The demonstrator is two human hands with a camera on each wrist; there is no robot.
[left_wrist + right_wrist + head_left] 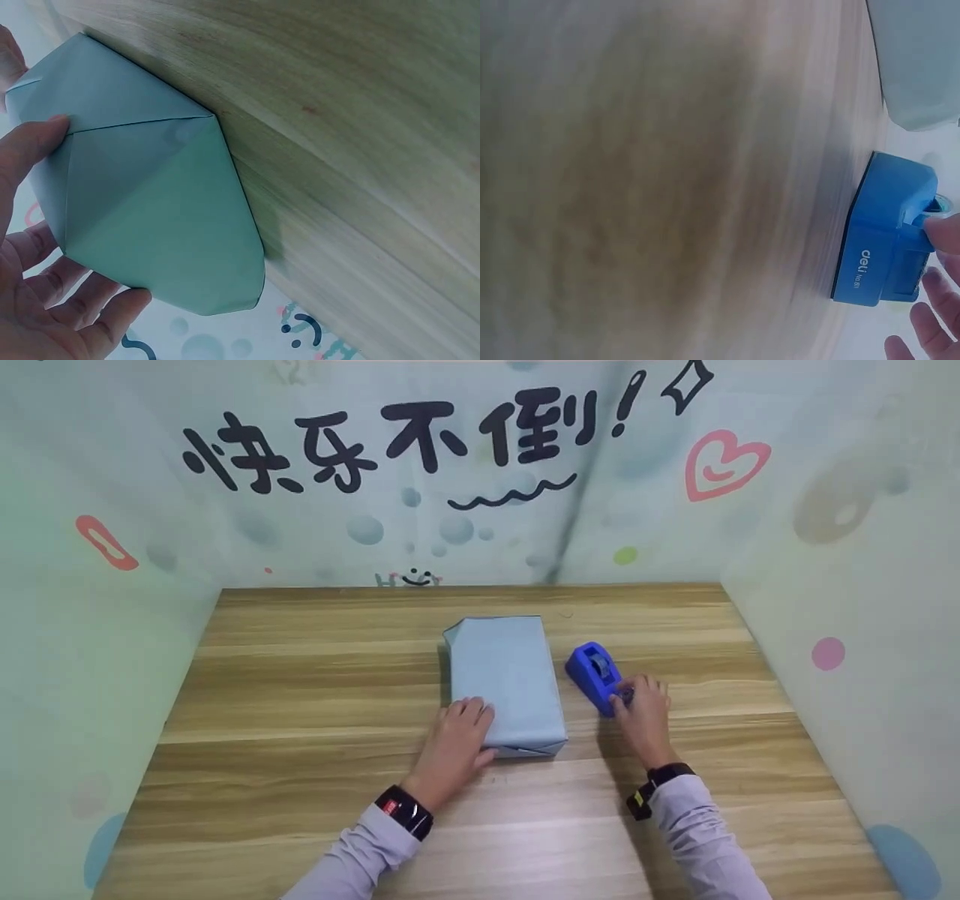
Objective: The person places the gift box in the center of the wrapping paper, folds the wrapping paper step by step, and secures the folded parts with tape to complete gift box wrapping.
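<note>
A box wrapped in pale blue-grey paper lies on the table, its folded end flaps facing the left wrist camera. My left hand holds its near left corner. In the left wrist view the thumb presses the folded end, and the fingers reach over the top edge. To the right of the box stands a blue tape dispenser with a roll of tape in it. At its near end my right hand pinches with thumb and forefinger, apparently at the tape's end; the strip itself is hardly visible. The other fingers are spread loosely.
The wood-grain table meets a printed backdrop at the back and on both sides. A narrow strip of tabletop separates the box from the dispenser. Each wrist wears a black band.
</note>
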